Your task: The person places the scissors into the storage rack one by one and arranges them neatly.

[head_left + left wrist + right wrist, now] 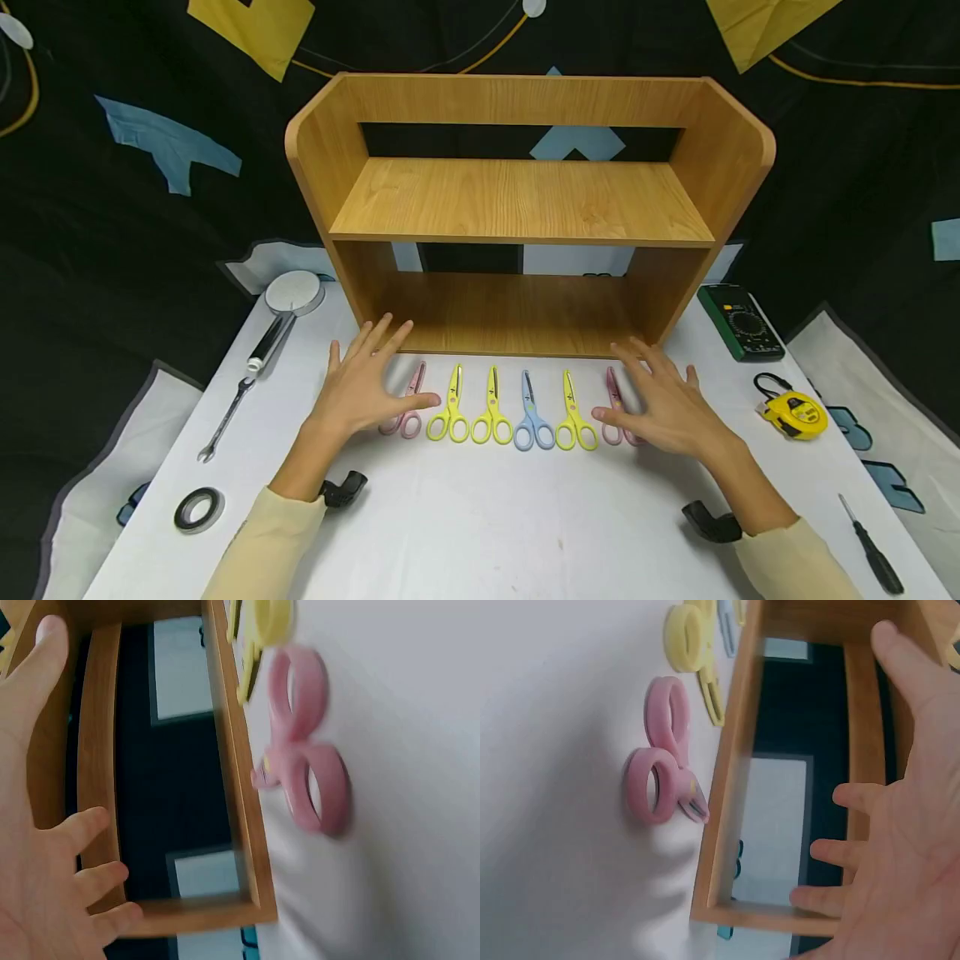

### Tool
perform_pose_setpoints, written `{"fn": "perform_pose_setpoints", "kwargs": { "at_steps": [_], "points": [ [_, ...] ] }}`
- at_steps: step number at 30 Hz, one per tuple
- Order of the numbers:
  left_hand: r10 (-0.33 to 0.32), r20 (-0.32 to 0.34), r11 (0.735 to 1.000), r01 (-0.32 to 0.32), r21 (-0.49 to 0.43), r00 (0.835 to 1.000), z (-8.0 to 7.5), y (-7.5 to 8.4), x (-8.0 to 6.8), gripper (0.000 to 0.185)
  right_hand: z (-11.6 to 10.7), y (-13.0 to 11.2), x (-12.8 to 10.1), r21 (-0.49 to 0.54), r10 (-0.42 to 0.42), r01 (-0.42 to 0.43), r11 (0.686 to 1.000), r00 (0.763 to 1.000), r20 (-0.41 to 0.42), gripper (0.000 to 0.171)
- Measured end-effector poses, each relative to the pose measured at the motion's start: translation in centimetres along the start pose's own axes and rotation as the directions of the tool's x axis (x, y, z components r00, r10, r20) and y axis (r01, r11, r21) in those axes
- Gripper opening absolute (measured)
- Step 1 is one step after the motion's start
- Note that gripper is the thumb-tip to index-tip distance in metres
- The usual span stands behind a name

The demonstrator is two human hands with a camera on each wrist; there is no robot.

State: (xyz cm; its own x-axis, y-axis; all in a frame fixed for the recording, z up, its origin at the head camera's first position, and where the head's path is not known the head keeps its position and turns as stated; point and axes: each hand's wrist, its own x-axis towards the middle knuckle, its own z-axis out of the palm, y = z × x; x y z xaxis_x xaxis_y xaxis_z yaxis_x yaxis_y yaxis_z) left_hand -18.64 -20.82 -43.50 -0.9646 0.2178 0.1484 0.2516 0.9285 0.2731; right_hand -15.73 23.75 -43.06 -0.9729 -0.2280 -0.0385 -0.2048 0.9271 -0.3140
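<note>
Several small scissors lie in a row on the white table, tips toward the wooden shelf (525, 200). At the row's left end are pink scissors (411, 404), then yellow scissors (453, 408), more yellow scissors (492, 408), blue scissors (530, 412), further yellow scissors (573, 412) and, at the right end, pink scissors (617, 404). My left hand (367, 383), fingers spread, hovers above the left pink pair. Over the right pink pair my right hand (663, 404) is likewise spread. Neither hand holds anything; both wrist views show the pink handles apart from the fingers.
On the left lie a magnifier-like round-headed tool (288, 304), a wrench (227, 418) and a roll of black tape (198, 510). A multimeter (741, 323), a yellow tape measure (793, 413) and a screwdriver (872, 546) lie on the right. Dark cloth hangs behind the shelf.
</note>
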Motion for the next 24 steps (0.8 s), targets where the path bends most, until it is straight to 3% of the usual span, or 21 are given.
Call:
{"fn": "perform_pose_setpoints", "kwargs": {
  "at_steps": [5,10,12,16,20,24],
  "points": [
    [-0.069,-0.132,0.986,0.048,-0.159,0.989,-0.3,-2.0,-0.3,0.105,-0.5,1.1,-1.3,0.153,0.032,-0.033,0.988,0.999,0.009,0.098],
    [-0.172,-0.287,0.946,0.077,-0.315,0.942,0.0,-3.6,0.1,0.09,-0.1,2.2,-2.4,0.279,0.091,-0.095,0.955,0.995,0.029,0.086],
    [-0.211,-0.305,0.917,0.081,-0.39,0.929,0.2,-4.1,0.4,0.085,0.4,2.6,-2.7,0.319,0.113,-0.121,0.94,0.993,0.043,0.081],
    [-0.271,-0.286,0.84,0.081,-0.537,0.919,0.5,-4.9,1.3,0.073,1.5,3.1,-3.4,0.356,0.134,-0.154,0.922,0.988,0.079,0.076],
    [-0.334,-0.275,0.766,0.09,-0.636,0.901,0.7,-5.5,2.0,0.058,2.7,3.1,-3.8,0.346,0.135,-0.162,0.924,0.986,0.1,0.077],
    [-0.403,-0.287,0.723,0.11,-0.682,0.869,1.1,-5.9,2.6,0.045,3.5,3.0,-3.9,0.33,0.119,-0.139,0.934,0.99,0.08,0.072]
  ]
}}
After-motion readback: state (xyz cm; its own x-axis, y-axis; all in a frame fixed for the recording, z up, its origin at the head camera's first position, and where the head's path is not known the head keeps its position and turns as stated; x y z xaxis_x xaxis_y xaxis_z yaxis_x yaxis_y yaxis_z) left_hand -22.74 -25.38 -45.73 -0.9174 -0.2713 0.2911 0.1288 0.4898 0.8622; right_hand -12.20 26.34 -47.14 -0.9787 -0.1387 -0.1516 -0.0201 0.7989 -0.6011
